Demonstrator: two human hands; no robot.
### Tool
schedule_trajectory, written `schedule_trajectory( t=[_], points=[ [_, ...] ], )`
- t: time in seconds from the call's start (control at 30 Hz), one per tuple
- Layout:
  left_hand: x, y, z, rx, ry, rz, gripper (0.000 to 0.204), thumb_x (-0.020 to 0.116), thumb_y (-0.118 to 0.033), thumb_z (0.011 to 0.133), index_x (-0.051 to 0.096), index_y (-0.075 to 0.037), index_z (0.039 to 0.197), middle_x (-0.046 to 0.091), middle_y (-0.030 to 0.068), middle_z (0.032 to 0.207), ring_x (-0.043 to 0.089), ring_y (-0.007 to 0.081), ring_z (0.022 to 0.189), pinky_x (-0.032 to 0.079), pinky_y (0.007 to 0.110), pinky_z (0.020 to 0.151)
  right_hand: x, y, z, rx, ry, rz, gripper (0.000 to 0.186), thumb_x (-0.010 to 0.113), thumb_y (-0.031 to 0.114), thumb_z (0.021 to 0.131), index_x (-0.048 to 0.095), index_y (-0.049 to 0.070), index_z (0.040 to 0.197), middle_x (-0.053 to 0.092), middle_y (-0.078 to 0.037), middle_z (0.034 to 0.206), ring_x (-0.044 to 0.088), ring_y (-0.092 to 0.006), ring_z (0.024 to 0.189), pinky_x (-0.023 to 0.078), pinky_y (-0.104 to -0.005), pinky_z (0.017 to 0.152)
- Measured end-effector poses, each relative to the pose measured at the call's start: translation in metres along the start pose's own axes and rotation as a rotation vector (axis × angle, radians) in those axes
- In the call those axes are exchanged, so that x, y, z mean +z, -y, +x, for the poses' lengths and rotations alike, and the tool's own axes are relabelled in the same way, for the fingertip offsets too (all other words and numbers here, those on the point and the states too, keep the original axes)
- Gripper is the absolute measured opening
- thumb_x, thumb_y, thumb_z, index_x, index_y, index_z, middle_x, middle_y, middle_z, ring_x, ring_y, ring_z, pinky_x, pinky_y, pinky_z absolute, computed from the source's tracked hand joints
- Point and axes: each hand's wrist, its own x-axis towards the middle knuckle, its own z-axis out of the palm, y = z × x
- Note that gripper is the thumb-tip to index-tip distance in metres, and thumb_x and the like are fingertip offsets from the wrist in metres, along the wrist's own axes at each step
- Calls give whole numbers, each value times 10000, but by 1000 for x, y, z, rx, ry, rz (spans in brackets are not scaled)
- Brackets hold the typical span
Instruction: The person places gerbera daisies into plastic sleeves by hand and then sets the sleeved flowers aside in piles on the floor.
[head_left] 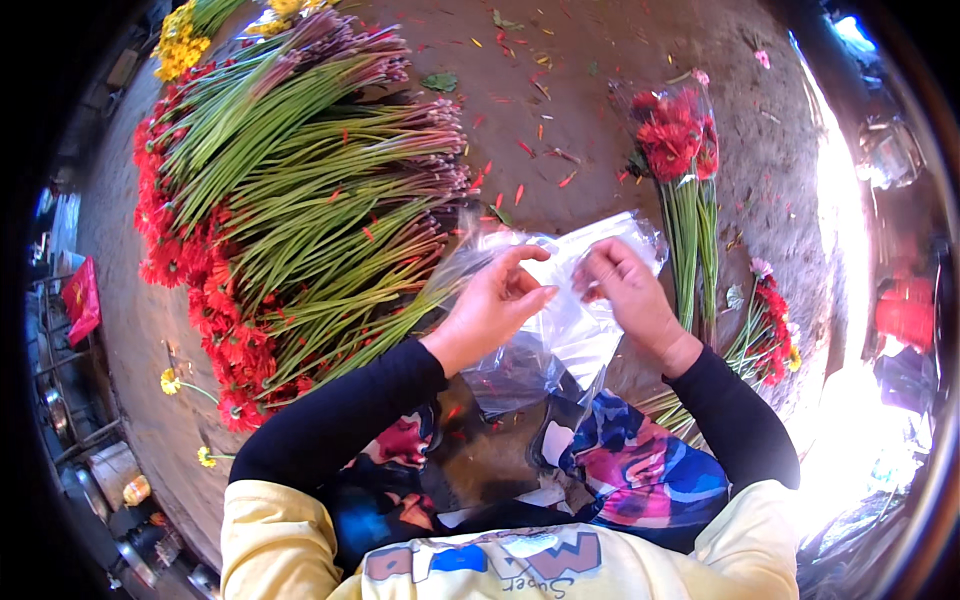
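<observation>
My left hand (495, 305) and my right hand (625, 290) both pinch a clear plastic sleeve (575, 330) and hold it above my lap. The sleeve hangs down between my knees, over more clear plastic. To my left a large heap of red gerbera flowers (290, 215) lies on the ground with long green stems pointing toward my hands. To the right of my right hand lies a bunch of red flowers wrapped in a clear sleeve (683, 165).
Yellow flowers (185, 40) lie at the far end of the heap. A smaller pile of red and pink flowers (768, 335) lies by my right elbow. Loose petals are scattered over the earthen floor (560, 120). A red object (905, 315) stands at the far right.
</observation>
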Motion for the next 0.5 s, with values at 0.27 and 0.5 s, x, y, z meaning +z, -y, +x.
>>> schedule_trajectory(
  t=[0.27, 0.5],
  points=[
    [-14, 3, -30, 637, -110, 613, 179, 627, -20, 751, 598, -52, 925, 577, 119, 846, 581, 299, 784, 479, 356, 686, 45, 1, 20, 104, -143, -107, 212, 571, 247, 915, 526, 62, 1008, 572, -9, 860, 584, -102, 785, 486, -243, 638],
    [-20, 26, -48, 125, 130, -212, 390, 586, 19, 847, 498, -62, 1218, 549, 7, 1140, 574, 47, 777, 485, 189, 659, -7, 10, 32, -25, -528, -44, 123, 547, 257, 937, 539, 143, 981, 510, 54, 742, 453, -42, 583, 404, -186, 536]
  ],
)
